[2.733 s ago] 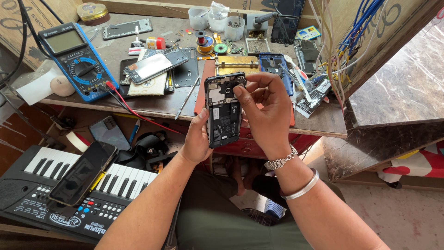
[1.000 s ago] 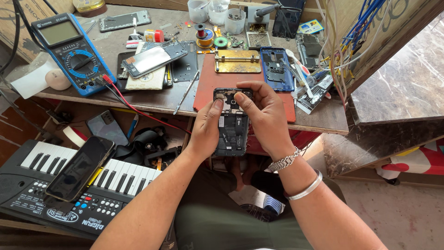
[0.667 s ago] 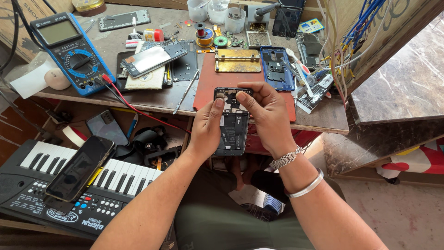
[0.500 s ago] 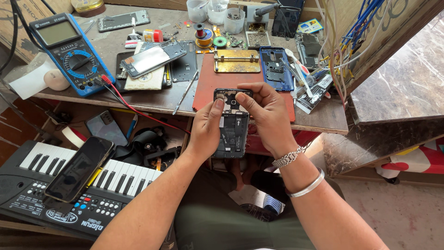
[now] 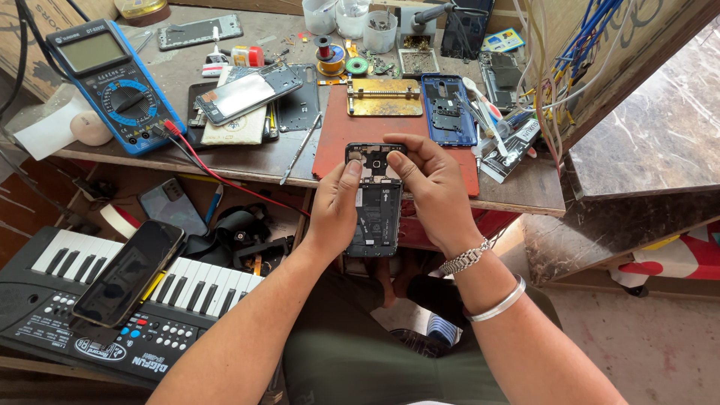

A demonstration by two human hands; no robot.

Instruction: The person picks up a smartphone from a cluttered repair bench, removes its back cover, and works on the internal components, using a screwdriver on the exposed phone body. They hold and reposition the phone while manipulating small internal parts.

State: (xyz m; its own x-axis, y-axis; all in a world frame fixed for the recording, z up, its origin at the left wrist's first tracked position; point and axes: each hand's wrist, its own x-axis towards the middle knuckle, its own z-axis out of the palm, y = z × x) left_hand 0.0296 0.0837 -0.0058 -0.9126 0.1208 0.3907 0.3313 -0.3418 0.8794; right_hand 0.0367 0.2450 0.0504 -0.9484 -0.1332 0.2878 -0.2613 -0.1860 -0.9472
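Phone (image 5: 377, 202), back cover off, is hanging just past tabletop (image 5: 517, 191) front edge, insides facing up for access. Left hand (image 5: 334, 214) grip is closing round its side; right hand (image 5: 433, 187) is pinching top w/ thumb & fingers.

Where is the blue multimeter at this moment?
In the head view, the blue multimeter lies at the workbench's far left end, left of a phone with a shiny screen.

A blue multimeter (image 5: 112, 82) sits on the bench (image 5: 517, 191); a dark phone (image 5: 129, 271) lies across the keyboard (image 5: 67, 307).
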